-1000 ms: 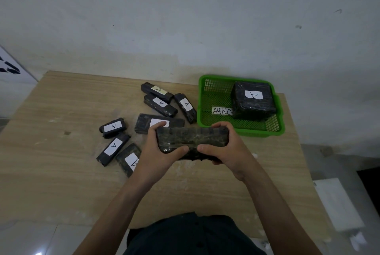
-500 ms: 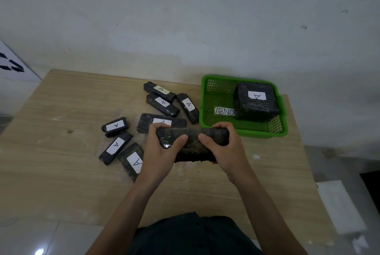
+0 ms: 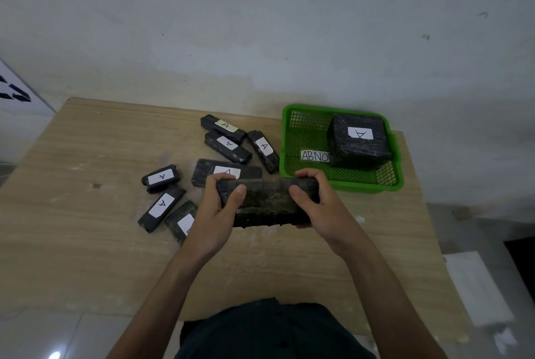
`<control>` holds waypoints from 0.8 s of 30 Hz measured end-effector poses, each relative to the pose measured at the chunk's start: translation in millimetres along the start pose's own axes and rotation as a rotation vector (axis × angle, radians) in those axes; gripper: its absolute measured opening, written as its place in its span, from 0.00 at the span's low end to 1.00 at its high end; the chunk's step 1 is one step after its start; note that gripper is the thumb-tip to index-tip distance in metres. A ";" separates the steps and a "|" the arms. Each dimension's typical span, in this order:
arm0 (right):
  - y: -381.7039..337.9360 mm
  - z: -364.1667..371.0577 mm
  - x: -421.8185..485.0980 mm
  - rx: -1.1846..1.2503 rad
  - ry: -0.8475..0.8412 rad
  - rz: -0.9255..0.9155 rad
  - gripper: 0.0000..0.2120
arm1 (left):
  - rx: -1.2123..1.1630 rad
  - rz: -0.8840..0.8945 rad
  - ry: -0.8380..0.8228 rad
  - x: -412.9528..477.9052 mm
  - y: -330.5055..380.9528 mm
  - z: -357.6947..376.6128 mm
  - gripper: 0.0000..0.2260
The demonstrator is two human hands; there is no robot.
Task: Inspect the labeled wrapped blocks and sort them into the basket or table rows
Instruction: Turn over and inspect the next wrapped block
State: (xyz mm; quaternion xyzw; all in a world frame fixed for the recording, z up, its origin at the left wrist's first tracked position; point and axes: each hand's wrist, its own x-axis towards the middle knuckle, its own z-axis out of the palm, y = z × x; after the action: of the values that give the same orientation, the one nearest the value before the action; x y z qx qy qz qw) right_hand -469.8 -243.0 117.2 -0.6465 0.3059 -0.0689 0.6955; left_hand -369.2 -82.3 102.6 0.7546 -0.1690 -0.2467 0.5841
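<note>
Both hands hold one long dark wrapped block (image 3: 266,202) above the table's middle. My left hand (image 3: 214,214) grips its left end and my right hand (image 3: 321,208) its right end. No label shows on the side facing me. Several smaller black wrapped blocks with white "A" labels lie on the table to the left, such as a flat one (image 3: 225,172) just behind my left hand and a slim one (image 3: 161,208) further left. A green basket (image 3: 292,167) at the back right holds a big cube-like wrapped block (image 3: 359,141) labelled "A".
The wooden table (image 3: 86,228) stands against a pale wall. A white tag reading "ABNO" (image 3: 314,155) lies inside the basket. The table's right edge drops to a tiled floor with white sheets (image 3: 477,289).
The held block has tipped in my hands, so more of its broad mottled face now points at me. The blocks on the table and the basket have not moved.
</note>
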 end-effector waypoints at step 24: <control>13.5 -7.9 5.0 -0.053 0.015 0.156 0.07 | 0.003 -0.178 -0.090 -8.6 -5.9 -2.9 0.12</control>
State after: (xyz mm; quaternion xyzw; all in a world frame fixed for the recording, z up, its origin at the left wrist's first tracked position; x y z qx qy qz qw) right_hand -473.9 -250.2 102.9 -0.6382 0.3625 -0.0112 0.6791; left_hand -374.9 -73.7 99.0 0.7556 -0.1276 -0.3310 0.5506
